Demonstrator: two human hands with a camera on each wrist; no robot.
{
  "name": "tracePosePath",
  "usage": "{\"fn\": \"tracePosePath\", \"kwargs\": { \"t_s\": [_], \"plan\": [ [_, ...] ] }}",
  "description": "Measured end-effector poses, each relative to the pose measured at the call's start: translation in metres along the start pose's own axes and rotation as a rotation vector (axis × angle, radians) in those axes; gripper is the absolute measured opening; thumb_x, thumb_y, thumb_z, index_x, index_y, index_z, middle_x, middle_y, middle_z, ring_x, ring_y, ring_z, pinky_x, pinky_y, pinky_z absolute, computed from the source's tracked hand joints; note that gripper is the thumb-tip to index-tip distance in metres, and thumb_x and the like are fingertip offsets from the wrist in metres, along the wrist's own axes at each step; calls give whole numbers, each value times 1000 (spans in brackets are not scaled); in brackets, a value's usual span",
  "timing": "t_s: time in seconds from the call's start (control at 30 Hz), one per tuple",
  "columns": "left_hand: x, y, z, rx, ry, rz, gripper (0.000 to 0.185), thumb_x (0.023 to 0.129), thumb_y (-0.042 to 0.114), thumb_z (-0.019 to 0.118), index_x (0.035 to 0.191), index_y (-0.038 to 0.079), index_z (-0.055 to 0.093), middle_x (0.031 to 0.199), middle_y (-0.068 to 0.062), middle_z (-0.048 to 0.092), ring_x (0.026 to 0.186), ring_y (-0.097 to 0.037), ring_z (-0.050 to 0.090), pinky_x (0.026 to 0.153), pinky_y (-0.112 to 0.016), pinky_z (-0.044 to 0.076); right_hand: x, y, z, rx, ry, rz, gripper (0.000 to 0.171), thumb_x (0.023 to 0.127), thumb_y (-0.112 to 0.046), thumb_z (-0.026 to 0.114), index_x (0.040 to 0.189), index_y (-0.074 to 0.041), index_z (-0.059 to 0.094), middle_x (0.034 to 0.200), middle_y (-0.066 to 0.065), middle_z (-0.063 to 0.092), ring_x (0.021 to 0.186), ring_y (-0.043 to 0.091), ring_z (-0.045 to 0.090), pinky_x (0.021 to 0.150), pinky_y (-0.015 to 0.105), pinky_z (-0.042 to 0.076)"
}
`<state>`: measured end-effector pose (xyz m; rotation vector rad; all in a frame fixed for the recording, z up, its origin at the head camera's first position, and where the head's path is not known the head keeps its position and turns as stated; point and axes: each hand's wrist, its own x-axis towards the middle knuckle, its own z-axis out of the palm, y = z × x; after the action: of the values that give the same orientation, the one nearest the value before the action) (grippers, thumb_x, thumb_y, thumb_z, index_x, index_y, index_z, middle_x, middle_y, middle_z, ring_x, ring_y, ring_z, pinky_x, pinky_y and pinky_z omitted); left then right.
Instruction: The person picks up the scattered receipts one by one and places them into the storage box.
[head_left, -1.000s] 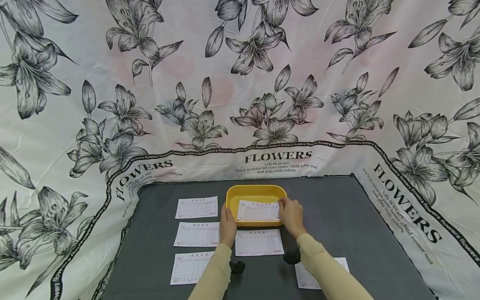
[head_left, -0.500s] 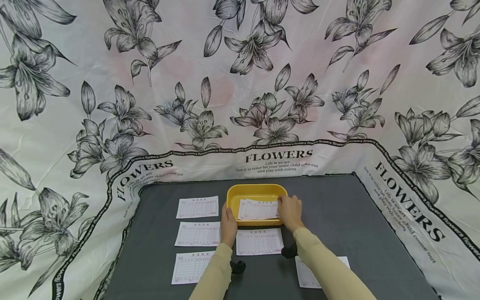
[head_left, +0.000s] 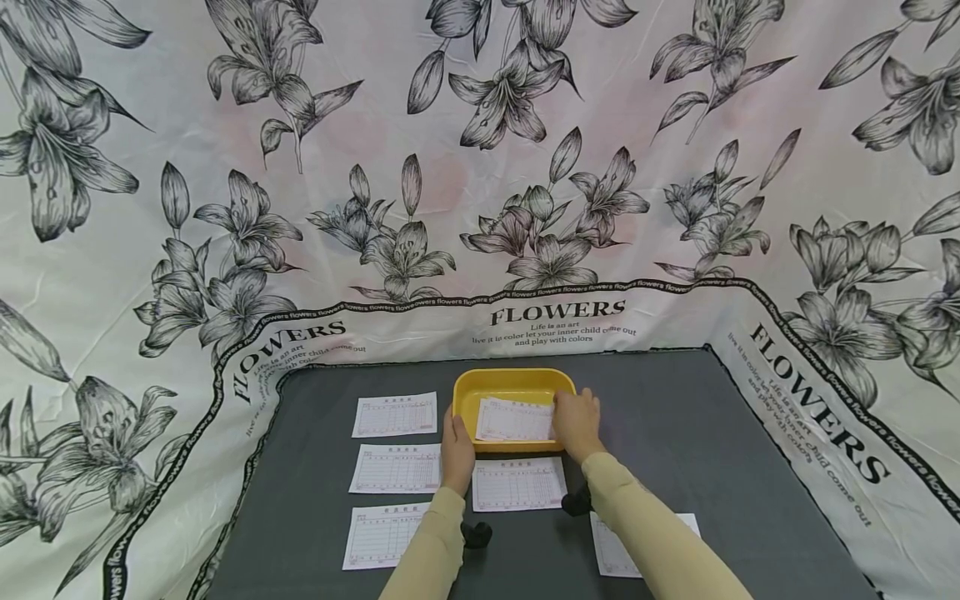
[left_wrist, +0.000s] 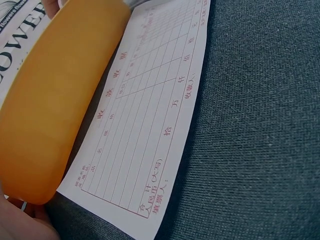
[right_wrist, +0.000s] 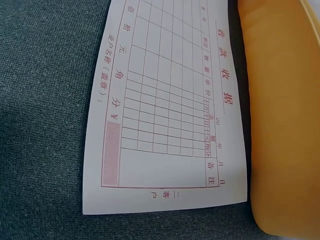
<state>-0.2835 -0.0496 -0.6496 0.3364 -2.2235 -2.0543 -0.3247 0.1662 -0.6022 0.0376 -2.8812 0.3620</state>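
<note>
Head view: a shallow yellow plastic tray (head_left: 513, 382) stands on the dark grey cloth-covered counter (head_left: 675, 433), at its far middle. Inside the tray lies a white paper receipt slip printed with a red grid (head_left: 513, 420), tilted slightly against the tray's near wall. The right hand (head_left: 577, 423) rests at the tray's right end, its fingers (head_left: 564, 410) curled over the slip's right edge and touching it; whether they pinch the slip cannot be told from any view. The left hand (head_left: 456, 446) lies against the tray's near-left corner, fingers together and pressed to the outer wall; its fingertips are hidden in the left wrist view.

Just on the near side of the tray lies a second receipt slip (head_left: 519, 483), flat on the counter; both wrist views show it beside the tray's orange-yellow wall (left_wrist: 55, 105) (right_wrist: 285, 125). Left of the tray three further slips (head_left: 395, 468) form a column, and one more slip (head_left: 622, 546) lies near-right of the tray, partly under the right sleeve. A white cloth printed with black flowers (head_left: 480, 167) hangs behind the tray.
</note>
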Motion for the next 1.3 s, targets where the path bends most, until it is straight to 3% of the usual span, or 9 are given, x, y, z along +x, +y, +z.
{"fn": "tracePosePath", "kwargs": {
  "t_s": [0.4,0.6,0.83,1.13,1.3],
  "plan": [
    [-1,-1,0,25,14,3,53,119,30,29,168,9,27,169,-16,39,155,-38,38,127,-57,32,-1,0,3,-41,-13,12,24,99,-8,70,122,-4,77,103,19,79,89,37,57,78,48,47],
    [-1,0,0,15,11,-2,52,119,29,28,168,9,27,169,-16,39,155,-38,38,127,-57,32,-3,-2,1,-32,7,0,25,98,-6,69,123,-3,75,100,20,78,88,37,56,77,49,47],
    [-1,0,1,2,10,4,52,119,28,29,168,8,27,168,-16,39,154,-38,38,127,-58,32,-3,0,1,-63,8,-38,28,98,-11,75,126,-5,75,112,19,75,90,36,56,78,48,48],
    [-2,0,3,13,21,3,52,119,29,28,167,9,28,165,-17,43,152,-39,42,126,-58,35,-9,14,2,128,13,-50,36,98,-25,75,126,-2,73,123,21,71,102,39,57,87,54,50],
    [-3,5,3,15,37,2,51,119,28,29,166,8,31,164,-18,45,151,-39,43,125,-58,35,-17,20,-4,209,63,-70,43,95,-30,76,127,-1,73,123,23,70,106,42,58,93,58,51]
  ]
}}
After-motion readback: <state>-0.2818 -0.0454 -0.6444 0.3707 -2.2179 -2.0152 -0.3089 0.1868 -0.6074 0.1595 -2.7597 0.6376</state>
